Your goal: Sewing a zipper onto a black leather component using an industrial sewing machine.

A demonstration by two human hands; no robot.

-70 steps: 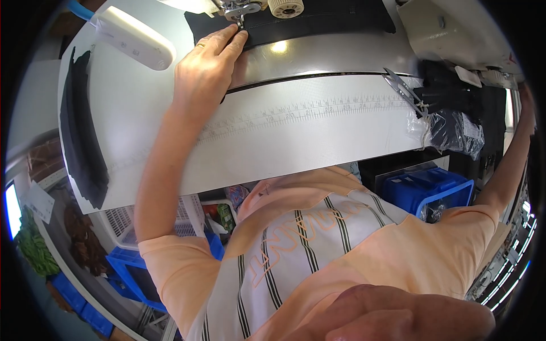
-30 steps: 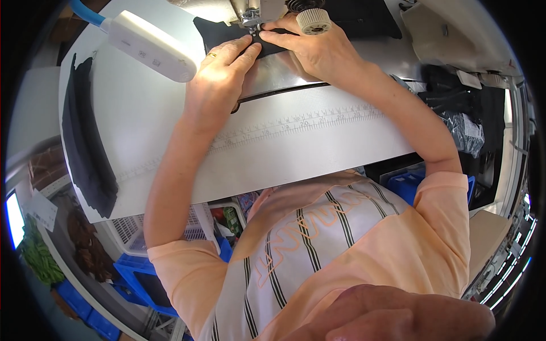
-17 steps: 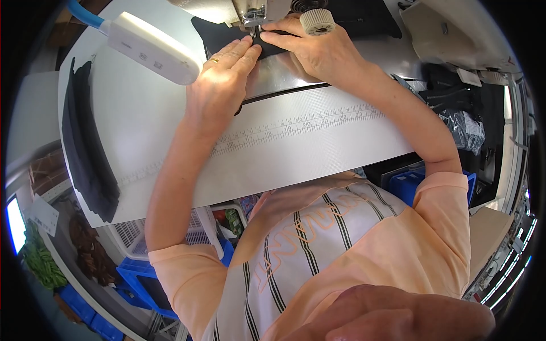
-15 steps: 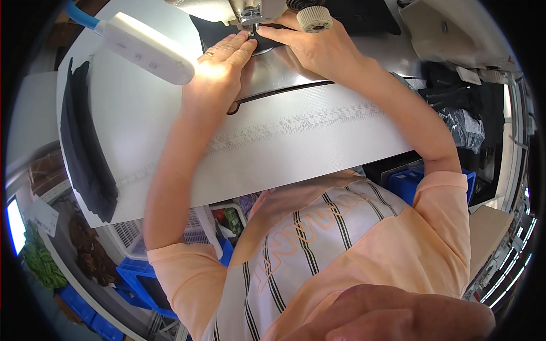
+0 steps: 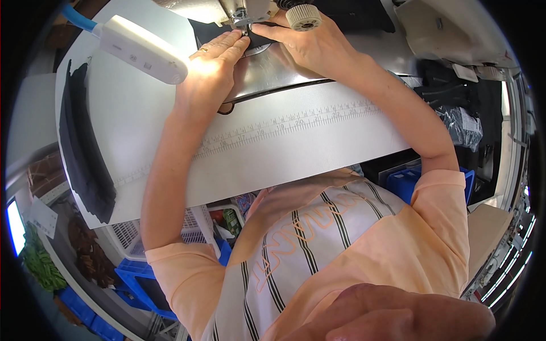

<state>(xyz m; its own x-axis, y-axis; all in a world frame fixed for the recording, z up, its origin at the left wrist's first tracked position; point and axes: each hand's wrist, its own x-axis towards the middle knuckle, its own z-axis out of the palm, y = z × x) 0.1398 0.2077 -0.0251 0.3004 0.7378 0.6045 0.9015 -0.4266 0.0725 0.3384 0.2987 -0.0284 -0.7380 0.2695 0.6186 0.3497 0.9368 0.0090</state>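
My left hand (image 5: pixel 209 67) lies with extended fingers on black cloth (image 5: pixel 358 16), its fingertips just left of the presser foot (image 5: pixel 245 27) of a sewing machine. My right hand (image 5: pixel 310 50) is to the right of the foot, index finger stretched toward it on the cloth, partly behind the pale round knob (image 5: pixel 304 17). Below both hands is the polished metal machine bed (image 5: pixel 270 68), set into a white table (image 5: pixel 284 145) with a printed scale.
A white plastic unit (image 5: pixel 136 48) on a blue tube hangs at upper left. Dark cloth strips (image 5: pixel 85 142) lie on the left. Black items and a plastic-wrapped bundle (image 5: pixel 460 131) sit on the right. A white basket (image 5: pixel 131 236) and blue bins (image 5: pixel 398 184) are below the table.
My right hand has come from the far right edge up onto the cloth by the presser foot. Over the last second both hands have shifted slightly leftward.
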